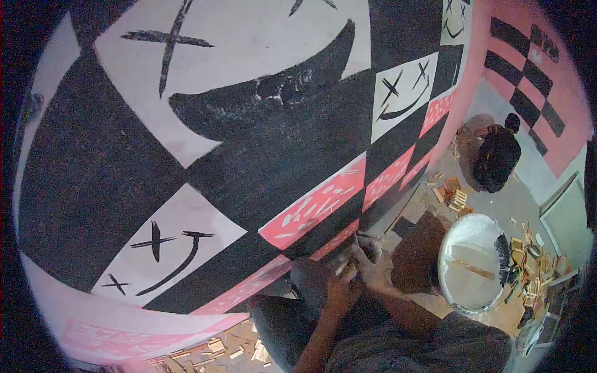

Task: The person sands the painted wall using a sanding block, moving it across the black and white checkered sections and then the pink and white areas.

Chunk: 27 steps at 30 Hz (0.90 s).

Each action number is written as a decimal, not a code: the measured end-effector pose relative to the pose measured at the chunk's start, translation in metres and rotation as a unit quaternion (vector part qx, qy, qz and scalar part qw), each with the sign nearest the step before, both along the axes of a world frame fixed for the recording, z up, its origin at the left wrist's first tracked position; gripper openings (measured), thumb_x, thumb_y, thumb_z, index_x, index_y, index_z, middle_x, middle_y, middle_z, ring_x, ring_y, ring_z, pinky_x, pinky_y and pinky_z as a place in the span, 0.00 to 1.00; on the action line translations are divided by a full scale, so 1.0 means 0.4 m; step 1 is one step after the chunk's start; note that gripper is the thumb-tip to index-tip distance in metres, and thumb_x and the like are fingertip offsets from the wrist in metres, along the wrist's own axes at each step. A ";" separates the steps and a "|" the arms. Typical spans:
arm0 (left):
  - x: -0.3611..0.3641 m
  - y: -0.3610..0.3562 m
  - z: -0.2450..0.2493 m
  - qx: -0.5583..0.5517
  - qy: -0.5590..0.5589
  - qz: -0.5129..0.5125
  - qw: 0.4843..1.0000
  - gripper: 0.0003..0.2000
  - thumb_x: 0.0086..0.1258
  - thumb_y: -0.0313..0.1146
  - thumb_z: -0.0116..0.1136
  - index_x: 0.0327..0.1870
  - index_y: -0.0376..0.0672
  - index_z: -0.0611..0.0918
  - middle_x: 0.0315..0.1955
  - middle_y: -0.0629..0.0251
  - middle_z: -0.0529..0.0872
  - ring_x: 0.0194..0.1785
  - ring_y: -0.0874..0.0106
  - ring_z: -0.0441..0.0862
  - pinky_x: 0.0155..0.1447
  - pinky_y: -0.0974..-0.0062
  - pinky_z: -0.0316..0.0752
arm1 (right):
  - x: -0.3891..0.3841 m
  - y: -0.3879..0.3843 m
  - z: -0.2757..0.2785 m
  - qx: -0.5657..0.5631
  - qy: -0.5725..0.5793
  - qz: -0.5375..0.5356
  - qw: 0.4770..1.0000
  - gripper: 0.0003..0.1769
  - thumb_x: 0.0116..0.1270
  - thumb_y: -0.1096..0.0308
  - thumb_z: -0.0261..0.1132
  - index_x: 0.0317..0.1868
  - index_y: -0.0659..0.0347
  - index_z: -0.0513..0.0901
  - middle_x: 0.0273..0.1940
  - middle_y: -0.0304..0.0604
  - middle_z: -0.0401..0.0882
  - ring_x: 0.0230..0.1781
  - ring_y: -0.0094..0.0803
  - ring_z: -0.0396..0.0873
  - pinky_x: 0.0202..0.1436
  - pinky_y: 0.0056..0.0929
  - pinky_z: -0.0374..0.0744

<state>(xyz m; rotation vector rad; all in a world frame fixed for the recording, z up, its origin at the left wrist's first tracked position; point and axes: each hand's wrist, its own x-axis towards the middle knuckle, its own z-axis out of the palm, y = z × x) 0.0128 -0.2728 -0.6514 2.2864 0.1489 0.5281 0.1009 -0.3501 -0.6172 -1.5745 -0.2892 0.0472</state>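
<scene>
My left hand (345, 285) and my right hand (373, 268) are close together above my lap, near the foot of the painted wall (280, 137). The fingers of both are curled. Something small and dark with a thin tip shows at the right fingers, too dim to name. What the left fingers hold, if anything, is hidden. To the right of my hands stands a large round bucket (449, 292) with whitish contents. A flat wooden stick (472, 268) lies across its inside.
The wall carries black, white and pink checks with crossed-eye smiley faces. Wood scraps (528, 273) litter the floor right of the bucket, with more pieces (453, 193) beyond it. A black bag-like bundle (497, 158) rests by the far wall. Further scraps (217, 354) lie at bottom left.
</scene>
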 end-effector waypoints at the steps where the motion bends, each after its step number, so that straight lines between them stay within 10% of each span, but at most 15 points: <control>1: -0.003 0.004 0.008 -0.027 0.001 0.010 1.000 0.25 0.59 0.33 0.64 0.59 0.36 0.76 0.52 0.45 0.80 0.55 0.50 0.78 0.59 0.57 0.73 | 0.018 0.010 -0.019 0.020 0.013 -0.008 1.000 0.20 0.65 0.66 0.67 0.54 0.66 0.75 0.52 0.45 0.76 0.54 0.34 0.75 0.58 0.32 0.72; 11: -0.060 0.121 0.108 -0.030 -0.057 0.123 0.990 0.22 0.67 0.32 0.57 0.61 0.33 0.74 0.51 0.45 0.82 0.50 0.51 0.81 0.54 0.58 0.74 | 0.204 0.114 -0.030 0.155 -0.057 -0.080 0.983 0.20 0.67 0.65 0.65 0.56 0.64 0.74 0.52 0.44 0.75 0.53 0.31 0.73 0.58 0.29 0.71; 17: -0.195 0.260 -0.060 -0.018 0.034 0.213 0.976 0.22 0.69 0.33 0.55 0.61 0.31 0.73 0.50 0.45 0.82 0.49 0.53 0.82 0.52 0.63 0.76 | 0.384 0.196 0.036 0.050 -0.048 -0.219 0.973 0.21 0.68 0.66 0.64 0.58 0.67 0.74 0.54 0.47 0.76 0.57 0.32 0.73 0.61 0.28 0.71; 20: -0.200 0.266 -0.051 -0.045 -0.028 0.256 0.965 0.22 0.70 0.35 0.54 0.61 0.30 0.73 0.50 0.45 0.82 0.49 0.56 0.82 0.52 0.64 0.76 | 0.508 0.266 0.050 0.188 -0.082 -0.321 0.925 0.22 0.68 0.61 0.62 0.54 0.71 0.78 0.57 0.57 0.76 0.61 0.44 0.72 0.67 0.36 0.66; 27: -0.187 0.290 -0.076 -0.110 -0.017 0.318 0.941 0.23 0.73 0.39 0.51 0.61 0.30 0.73 0.48 0.45 0.83 0.49 0.57 0.82 0.51 0.63 0.77 | 0.363 0.420 0.042 0.134 -0.116 -0.316 0.932 0.19 0.71 0.69 0.59 0.56 0.74 0.77 0.61 0.57 0.73 0.64 0.42 0.71 0.70 0.32 0.62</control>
